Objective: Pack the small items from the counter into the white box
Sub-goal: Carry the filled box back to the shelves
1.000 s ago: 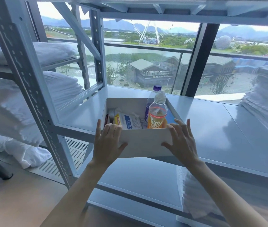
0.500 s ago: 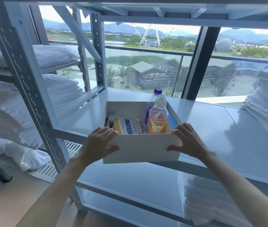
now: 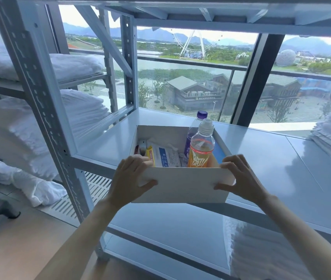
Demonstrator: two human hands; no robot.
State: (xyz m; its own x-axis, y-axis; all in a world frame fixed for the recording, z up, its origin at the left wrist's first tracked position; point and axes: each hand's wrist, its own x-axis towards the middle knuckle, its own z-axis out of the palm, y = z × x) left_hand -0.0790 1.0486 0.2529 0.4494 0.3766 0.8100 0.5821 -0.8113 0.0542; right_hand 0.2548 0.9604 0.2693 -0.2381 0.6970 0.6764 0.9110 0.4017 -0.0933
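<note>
Little here can be read. The flat white paper packet with a blue stripe (image 3: 166,156), lying in the white cardboard box (image 3: 180,184), carries blue Chinese characters ending in what looks like 口罩; its small print is blurred. The clear plastic bottle with an orange label (image 3: 201,152) bears large white stylised characters I cannot make out. The sign on the grey building outside (image 3: 205,98) is too small to read.

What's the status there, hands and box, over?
Left hand and right hand grip the white box by its near wall. Box at shelf front edge, orange bottle, purple bottle, packets inside. Nothing blocking it.
</note>
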